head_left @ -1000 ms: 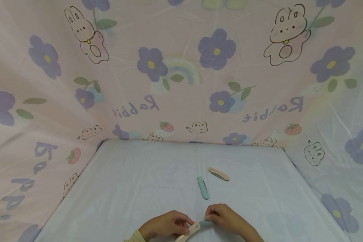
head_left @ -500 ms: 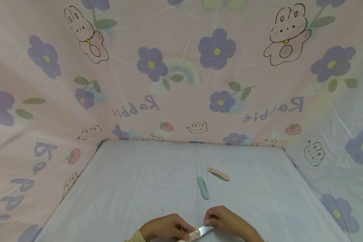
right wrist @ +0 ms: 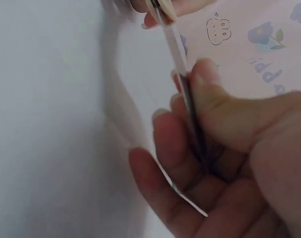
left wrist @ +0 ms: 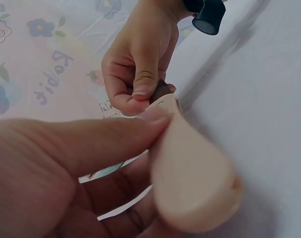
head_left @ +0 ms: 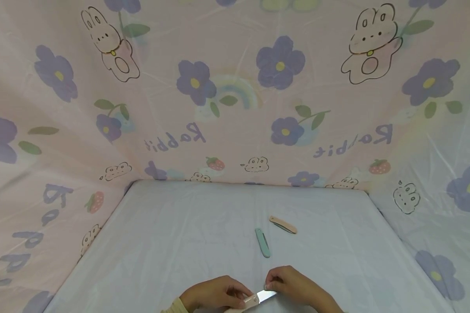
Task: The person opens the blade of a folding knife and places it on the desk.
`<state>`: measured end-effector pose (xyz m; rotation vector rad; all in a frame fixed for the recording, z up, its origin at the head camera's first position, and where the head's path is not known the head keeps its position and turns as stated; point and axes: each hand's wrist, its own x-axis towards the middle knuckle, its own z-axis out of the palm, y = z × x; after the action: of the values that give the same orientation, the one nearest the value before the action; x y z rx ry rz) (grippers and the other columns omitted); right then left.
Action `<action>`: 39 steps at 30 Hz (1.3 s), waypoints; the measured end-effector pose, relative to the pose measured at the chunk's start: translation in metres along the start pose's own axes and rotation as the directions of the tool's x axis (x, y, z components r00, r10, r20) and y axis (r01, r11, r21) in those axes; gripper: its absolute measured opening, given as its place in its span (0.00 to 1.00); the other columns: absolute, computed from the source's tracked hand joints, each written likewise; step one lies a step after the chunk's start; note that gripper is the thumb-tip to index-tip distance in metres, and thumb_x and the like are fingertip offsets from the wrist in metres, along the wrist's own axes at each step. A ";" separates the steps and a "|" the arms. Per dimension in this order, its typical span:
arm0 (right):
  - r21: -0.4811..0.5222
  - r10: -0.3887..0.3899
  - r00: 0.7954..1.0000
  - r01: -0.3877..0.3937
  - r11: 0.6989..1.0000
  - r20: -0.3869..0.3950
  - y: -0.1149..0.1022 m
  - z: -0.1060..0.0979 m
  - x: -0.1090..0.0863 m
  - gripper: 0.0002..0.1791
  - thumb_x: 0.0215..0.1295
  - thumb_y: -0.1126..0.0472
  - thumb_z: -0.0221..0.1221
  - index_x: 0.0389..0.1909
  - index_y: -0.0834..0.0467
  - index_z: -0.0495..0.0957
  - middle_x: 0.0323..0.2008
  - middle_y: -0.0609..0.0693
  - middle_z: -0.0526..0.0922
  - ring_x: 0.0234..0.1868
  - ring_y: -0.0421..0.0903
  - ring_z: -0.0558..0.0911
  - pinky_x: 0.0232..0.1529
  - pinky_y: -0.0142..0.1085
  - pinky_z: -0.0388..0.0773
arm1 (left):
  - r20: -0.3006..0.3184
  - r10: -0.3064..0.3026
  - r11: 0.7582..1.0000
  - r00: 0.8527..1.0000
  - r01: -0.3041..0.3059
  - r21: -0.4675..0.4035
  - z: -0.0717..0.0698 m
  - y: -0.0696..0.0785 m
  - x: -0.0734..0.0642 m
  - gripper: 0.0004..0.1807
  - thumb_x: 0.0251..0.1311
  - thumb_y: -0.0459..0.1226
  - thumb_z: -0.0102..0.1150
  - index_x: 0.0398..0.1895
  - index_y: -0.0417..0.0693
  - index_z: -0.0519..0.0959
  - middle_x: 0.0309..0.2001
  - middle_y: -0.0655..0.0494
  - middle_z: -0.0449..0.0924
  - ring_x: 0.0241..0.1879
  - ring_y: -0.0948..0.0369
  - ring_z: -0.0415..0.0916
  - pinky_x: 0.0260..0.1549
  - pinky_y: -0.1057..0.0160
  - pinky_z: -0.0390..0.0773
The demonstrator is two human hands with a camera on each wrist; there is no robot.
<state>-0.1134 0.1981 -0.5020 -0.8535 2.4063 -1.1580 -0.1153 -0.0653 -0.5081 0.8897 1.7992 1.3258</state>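
Note:
A folding knife with a pale pink handle [head_left: 251,301] is held low at the front of the table, its bright blade [head_left: 266,295] swung out to the right. My left hand [head_left: 215,293] grips the handle, thumb laid along it, as the left wrist view shows. My right hand [head_left: 291,283] pinches the blade near its tip between thumb and fingers. In the right wrist view the blade [right wrist: 176,52] is seen edge-on, running back into the curled fingers, which hide its end.
Beyond the hands lie a mint green folded knife [head_left: 263,243] and a peach folded knife [head_left: 283,225]. They rest on a white-covered table [head_left: 172,234]. Printed fabric walls [head_left: 235,130] with rabbits and flowers enclose its back and sides.
The knife has rolled and dipped a little, so the blade, dull grey a second ago, now shows bright. Both hands keep their hold; the two folded knives stay put.

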 end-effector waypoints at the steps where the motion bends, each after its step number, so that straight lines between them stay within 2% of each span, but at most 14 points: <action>1: 0.004 0.007 1.000 -0.007 1.000 -0.010 0.000 -0.001 0.000 0.06 0.59 0.52 0.54 0.27 0.48 0.76 0.24 0.36 0.76 0.26 0.31 0.72 0.27 0.27 0.72 | -0.017 -0.009 1.000 1.000 0.009 0.005 -0.001 0.000 0.000 0.14 0.58 0.40 0.53 0.47 0.50 0.77 0.31 0.65 0.77 0.29 0.72 0.70 0.28 0.73 0.72; 7: 0.046 0.009 0.999 -0.007 0.999 -0.037 -0.004 -0.010 0.000 0.07 0.59 0.51 0.55 0.31 0.49 0.77 0.25 0.38 0.78 0.26 0.33 0.74 0.27 0.29 0.73 | -0.151 -0.026 0.999 0.988 0.029 0.019 -0.007 0.002 -0.001 0.10 0.57 0.41 0.55 0.40 0.50 0.79 0.32 0.62 0.78 0.30 0.69 0.70 0.29 0.70 0.72; 12: -0.027 -0.003 0.997 0.001 1.000 -0.073 -0.011 -0.015 0.002 0.06 0.58 0.50 0.56 0.31 0.47 0.76 0.26 0.37 0.77 0.28 0.34 0.74 0.28 0.28 0.73 | -0.275 0.016 0.979 0.961 0.041 0.201 -0.011 0.007 0.003 0.06 0.54 0.44 0.58 0.35 0.58 0.79 0.27 0.66 0.76 0.27 0.69 0.71 0.25 0.70 0.72; 16: -0.126 -0.026 0.992 0.010 0.992 -0.126 -0.014 -0.017 0.005 0.04 0.58 0.51 0.57 0.30 0.45 0.75 0.27 0.35 0.75 0.29 0.33 0.73 0.29 0.28 0.73 | -0.328 0.085 0.928 0.941 0.046 0.370 -0.014 0.015 0.004 0.06 0.54 0.44 0.58 0.34 0.57 0.77 0.26 0.70 0.73 0.26 0.71 0.69 0.24 0.72 0.72; 18: -0.196 -0.037 0.987 0.005 0.981 -0.156 -0.017 -0.017 0.007 0.03 0.57 0.51 0.58 0.30 0.44 0.74 0.27 0.34 0.73 0.30 0.32 0.72 0.30 0.29 0.73 | -0.361 0.089 0.903 0.928 0.078 0.423 -0.015 0.020 0.004 0.05 0.54 0.43 0.58 0.33 0.57 0.77 0.25 0.70 0.72 0.26 0.72 0.68 0.23 0.73 0.71; 23: -0.400 -0.109 0.966 0.006 0.917 -0.235 -0.025 -0.016 0.012 0.06 0.54 0.55 0.61 0.29 0.43 0.73 0.28 0.32 0.70 0.31 0.29 0.71 0.32 0.27 0.73 | -0.427 0.114 0.833 0.897 0.148 0.533 -0.017 0.031 0.004 0.04 0.54 0.43 0.58 0.31 0.57 0.75 0.25 0.72 0.68 0.25 0.73 0.65 0.22 0.74 0.69; 25: -0.469 -0.175 0.948 0.031 0.882 -0.266 -0.028 -0.016 0.016 0.07 0.52 0.57 0.63 0.28 0.44 0.73 0.28 0.32 0.71 0.32 0.29 0.71 0.32 0.25 0.73 | -0.439 0.156 0.796 0.885 0.151 0.587 -0.018 0.033 0.004 0.04 0.54 0.43 0.58 0.31 0.58 0.74 0.26 0.72 0.67 0.26 0.73 0.64 0.23 0.75 0.68; 27: -0.534 -0.250 0.923 0.060 0.843 -0.291 -0.031 -0.018 0.020 0.08 0.49 0.59 0.64 0.27 0.46 0.74 0.27 0.33 0.71 0.31 0.30 0.71 0.31 0.25 0.73 | -0.434 0.226 0.739 0.872 0.136 0.659 -0.021 0.034 0.004 0.05 0.53 0.41 0.59 0.31 0.57 0.73 0.27 0.72 0.67 0.27 0.73 0.64 0.25 0.76 0.68; 29: -0.599 -0.328 0.896 0.092 0.796 -0.298 -0.034 -0.020 0.025 0.10 0.47 0.61 0.66 0.27 0.47 0.74 0.27 0.34 0.71 0.30 0.31 0.70 0.30 0.24 0.72 | -0.423 0.304 0.667 0.854 0.127 0.735 -0.024 0.034 0.004 0.06 0.52 0.40 0.60 0.31 0.56 0.73 0.27 0.71 0.67 0.28 0.72 0.64 0.26 0.78 0.68; 31: -0.662 -0.402 0.866 0.117 0.740 -0.297 -0.036 -0.022 0.030 0.12 0.44 0.62 0.67 0.26 0.48 0.74 0.26 0.35 0.71 0.28 0.32 0.69 0.28 0.24 0.71 | -0.398 0.391 0.570 0.830 0.121 0.812 -0.028 0.035 0.004 0.08 0.50 0.38 0.62 0.32 0.55 0.72 0.28 0.69 0.67 0.30 0.72 0.63 0.27 0.79 0.68; 33: -0.717 -0.465 0.835 0.131 0.685 -0.292 -0.038 -0.023 0.037 0.13 0.42 0.64 0.68 0.26 0.49 0.74 0.26 0.37 0.71 0.27 0.33 0.68 0.27 0.25 0.69 | -0.372 0.469 0.462 0.801 0.136 0.876 -0.034 0.035 0.005 0.10 0.48 0.38 0.63 0.31 0.54 0.71 0.29 0.68 0.66 0.30 0.71 0.62 0.28 0.79 0.67; 36: -0.771 -0.542 0.787 0.140 0.622 -0.294 -0.040 -0.025 0.046 0.15 0.40 0.67 0.68 0.26 0.51 0.73 0.25 0.39 0.71 0.27 0.35 0.67 0.26 0.26 0.68 | -0.346 0.561 0.297 0.753 0.207 0.932 -0.042 0.037 0.007 0.12 0.46 0.39 0.63 0.31 0.53 0.70 0.29 0.65 0.66 0.29 0.69 0.62 0.26 0.76 0.66; 38: -0.791 -0.579 0.759 0.144 0.595 -0.298 -0.041 -0.026 0.053 0.14 0.40 0.68 0.67 0.26 0.52 0.72 0.25 0.40 0.71 0.27 0.36 0.67 0.27 0.28 0.69 | -0.337 0.605 0.211 0.722 0.263 0.942 -0.048 0.038 0.009 0.12 0.46 0.40 0.63 0.31 0.51 0.70 0.29 0.63 0.66 0.28 0.67 0.62 0.24 0.73 0.66; 39: -0.798 -0.594 0.746 0.144 0.585 -0.301 -0.041 -0.027 0.055 0.14 0.41 0.68 0.66 0.25 0.53 0.72 0.25 0.40 0.71 0.26 0.37 0.67 0.27 0.28 0.69 | -0.338 0.618 0.183 0.710 0.288 0.940 -0.050 0.039 0.009 0.13 0.46 0.41 0.63 0.32 0.51 0.70 0.29 0.62 0.66 0.28 0.66 0.62 0.24 0.72 0.66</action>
<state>-0.1544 0.1578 -0.4551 -1.5434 3.3931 -0.5003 -0.1586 -0.0716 -0.4613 1.3958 3.4372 0.3082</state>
